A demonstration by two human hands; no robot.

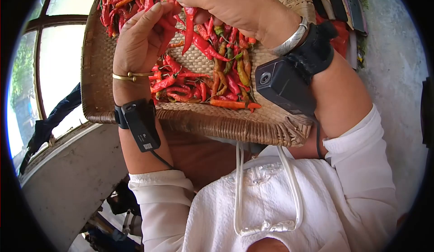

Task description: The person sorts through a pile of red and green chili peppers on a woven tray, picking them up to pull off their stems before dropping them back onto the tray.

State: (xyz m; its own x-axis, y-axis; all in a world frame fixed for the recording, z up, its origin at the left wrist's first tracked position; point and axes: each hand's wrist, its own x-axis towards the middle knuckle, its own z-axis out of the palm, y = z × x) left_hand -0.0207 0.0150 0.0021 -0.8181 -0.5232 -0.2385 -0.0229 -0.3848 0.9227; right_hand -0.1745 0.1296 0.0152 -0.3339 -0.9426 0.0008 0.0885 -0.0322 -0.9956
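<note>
Red chilli point(189, 32) pinched at top by right hand point(239, 5), fingers clamped on it, hung above woven tray point(226, 125). Left hand point(138, 44) fingers together beside it, grip unclear. Risk: pod snapped if tugged; tray tilted, chilli pile point(221, 80) spilled.

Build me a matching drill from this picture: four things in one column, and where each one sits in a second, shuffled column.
Things
1. gold bangle
2. silver bangle
3. hanging chili
4. woven basket

Places
a. under the heap of chilies
b. at the wrist of the right hand
c. pinched at its top by the right hand's fingers
d. at the wrist of the left hand

Pairs: 1-d, 2-b, 3-c, 4-a
</note>
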